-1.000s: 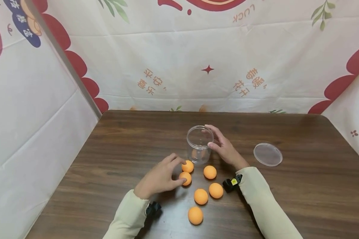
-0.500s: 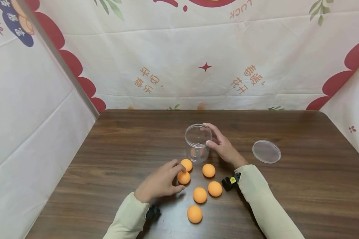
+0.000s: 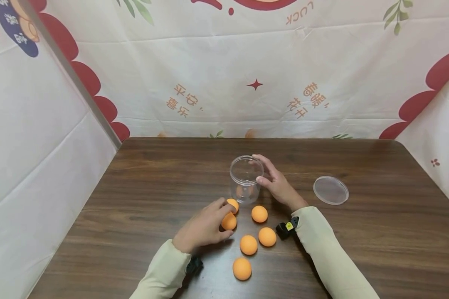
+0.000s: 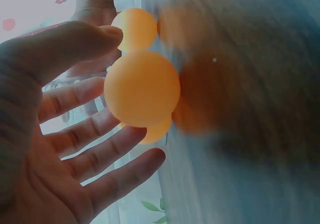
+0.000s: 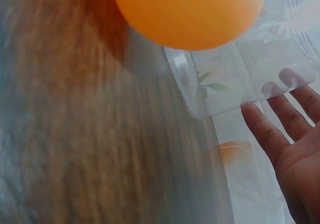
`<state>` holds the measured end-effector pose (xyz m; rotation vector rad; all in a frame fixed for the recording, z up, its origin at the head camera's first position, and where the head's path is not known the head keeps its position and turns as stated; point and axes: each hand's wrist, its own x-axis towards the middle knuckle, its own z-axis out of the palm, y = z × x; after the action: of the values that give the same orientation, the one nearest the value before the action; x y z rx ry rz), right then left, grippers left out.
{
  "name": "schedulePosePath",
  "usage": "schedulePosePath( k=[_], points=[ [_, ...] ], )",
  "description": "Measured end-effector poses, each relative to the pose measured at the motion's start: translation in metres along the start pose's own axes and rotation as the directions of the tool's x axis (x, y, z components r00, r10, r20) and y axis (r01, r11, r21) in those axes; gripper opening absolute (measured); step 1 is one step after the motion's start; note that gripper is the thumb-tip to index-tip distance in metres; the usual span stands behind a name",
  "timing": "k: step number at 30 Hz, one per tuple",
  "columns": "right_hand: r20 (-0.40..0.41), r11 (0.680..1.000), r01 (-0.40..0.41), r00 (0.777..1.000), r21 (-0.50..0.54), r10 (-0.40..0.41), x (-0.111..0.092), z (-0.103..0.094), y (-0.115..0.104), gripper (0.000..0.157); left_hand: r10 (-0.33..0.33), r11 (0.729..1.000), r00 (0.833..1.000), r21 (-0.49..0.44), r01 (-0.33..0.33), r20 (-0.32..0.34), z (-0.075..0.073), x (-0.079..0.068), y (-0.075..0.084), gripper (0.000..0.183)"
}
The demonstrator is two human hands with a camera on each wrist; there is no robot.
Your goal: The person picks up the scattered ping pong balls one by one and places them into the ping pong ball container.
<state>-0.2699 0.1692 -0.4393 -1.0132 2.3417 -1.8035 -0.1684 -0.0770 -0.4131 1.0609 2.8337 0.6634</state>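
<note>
Edged slightly rightward over orange ball (image 3: 229, 222) with left hand (image 3: 205, 226) spread; gripping clear jar (image 3: 244, 182) with right hand (image 3: 278, 185); ideally pinch squarely without nudging adjacent ball (image 3: 233, 202).

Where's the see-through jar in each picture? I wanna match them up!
Head: just right of the middle, the clear jar stands on the table.
Left wrist: hard to tell; clear bits behind the left hand's fingers look like it.
Right wrist: top right, turned sideways, partly behind a big orange ball.
Shared landmark: the right hand, in all three views.
</note>
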Motion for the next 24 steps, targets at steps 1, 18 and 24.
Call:
schedulePosePath(
  k=[1, 18, 24],
  points=[
    [-0.001, 1.0, 0.0, 1.0, 0.0, 0.0, 0.0, 0.0, 0.0, 0.06, 0.0, 1.0, 1.0, -0.002, 0.0, 0.003, 0.001, 0.0, 0.0, 0.038],
    [-0.002, 1.0, -0.012, 1.0, -0.02, 0.012, 0.0, 0.001, -0.003, 0.059, 0.013, 1.0, 1.0, -0.004, -0.012, 0.019, 0.005, -0.001, 0.004, 0.029],
    [0.003, 1.0, -0.008, 1.0, -0.027, 0.009, 0.0, 0.0, -0.001, 0.059, 0.095, 0.996, 0.993, 0.003, -0.095, -0.066, -0.006, 0.0, 0.004, 0.033]
  ],
)
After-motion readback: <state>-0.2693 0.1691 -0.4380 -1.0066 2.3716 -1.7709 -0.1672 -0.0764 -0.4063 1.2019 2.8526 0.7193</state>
